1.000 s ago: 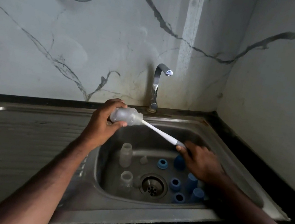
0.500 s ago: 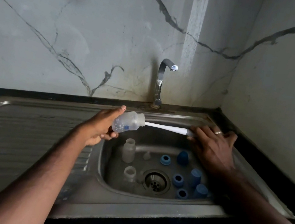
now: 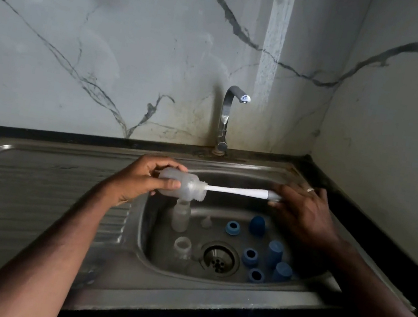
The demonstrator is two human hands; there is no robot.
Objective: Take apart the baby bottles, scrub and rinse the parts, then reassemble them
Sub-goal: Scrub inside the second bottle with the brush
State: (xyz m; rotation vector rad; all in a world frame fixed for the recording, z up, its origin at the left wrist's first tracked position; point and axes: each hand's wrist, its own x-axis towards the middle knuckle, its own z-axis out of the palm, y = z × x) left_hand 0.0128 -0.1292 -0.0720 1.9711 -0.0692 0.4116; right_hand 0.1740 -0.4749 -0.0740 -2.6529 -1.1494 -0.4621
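Head view looks down on a dark worktop (image 3: 38,138) carrying a stainless steel sink with a ribbed drainboard (image 3: 14,194), set into a corner of grey-veined marble walls (image 3: 108,56); a chrome curved tap (image 3: 226,119) stands at the back edge. Over the basin, the left hand (image 3: 142,178) grips a translucent plastic baby bottle (image 3: 183,184) lying sideways, while the right hand (image 3: 302,211) holds a white-handled bottle brush (image 3: 238,191). Its head is hidden inside the bottle. Blue plastic caps and rings (image 3: 250,256) and two clear bottles (image 3: 181,216) sit around the drain. No writing is legible.
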